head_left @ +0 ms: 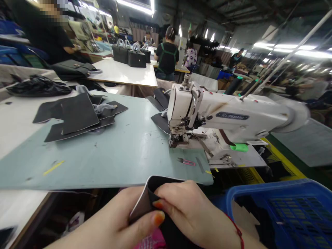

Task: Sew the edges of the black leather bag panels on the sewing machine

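Note:
A dark leather-like piece (pixel 172 226) with a pale edge is folded over at the bottom centre, in front of the table edge. My left hand (pixel 124 214) grips its left side, thumb on the near face. My right hand (pixel 185 204) has its fingers curled over the fold, closed on the same piece. Beyond them stands a white sewing machine (pixel 233 114). Pink-handled snips (pixel 188 162) lie on the pale blue tabletop (pixel 124 148). Several dark cut panels (pixel 79 114) are stacked on the left, and more dark pieces (pixel 159 121) rest behind the machine head.
A blue basket (pixel 293 186) stands at the lower right. Beyond the table, black bags (pixel 136 58) stand on a white table (pixel 124 72). A black plastic bundle (pixel 38 86) lies at the left. Other people sit or stand farther back; one is near at the upper left.

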Demonstrator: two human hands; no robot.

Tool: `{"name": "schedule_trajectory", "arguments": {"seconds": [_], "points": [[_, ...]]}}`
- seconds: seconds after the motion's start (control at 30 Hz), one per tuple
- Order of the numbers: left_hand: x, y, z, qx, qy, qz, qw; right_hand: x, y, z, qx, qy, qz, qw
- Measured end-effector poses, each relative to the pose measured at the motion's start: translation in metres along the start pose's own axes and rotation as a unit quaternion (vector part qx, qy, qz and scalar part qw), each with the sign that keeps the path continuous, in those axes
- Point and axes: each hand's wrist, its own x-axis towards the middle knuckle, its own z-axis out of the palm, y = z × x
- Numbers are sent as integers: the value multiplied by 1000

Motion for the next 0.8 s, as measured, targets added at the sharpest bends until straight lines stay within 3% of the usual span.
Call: {"name": "schedule_trajectory", "arguments": {"seconds": [0.17,0.4,0.53,0.7,0.8], "points": [[10,4,-8,22,-84,7,996,-15,16,-7,109,-69,0,992],[5,-7,-3,49,-191,185,963,-40,25,-17,92,-155,-5,984],[10,-11,6,30,-195,245,949,-50,36,-11,138,-162,-10,977],[8,-12,8,22,-200,252,946,-64,54,0,191,-143,-11,971],[-1,-19,0,31,-126,219,967,-78,63,-3,183,-74,34,980]]}}
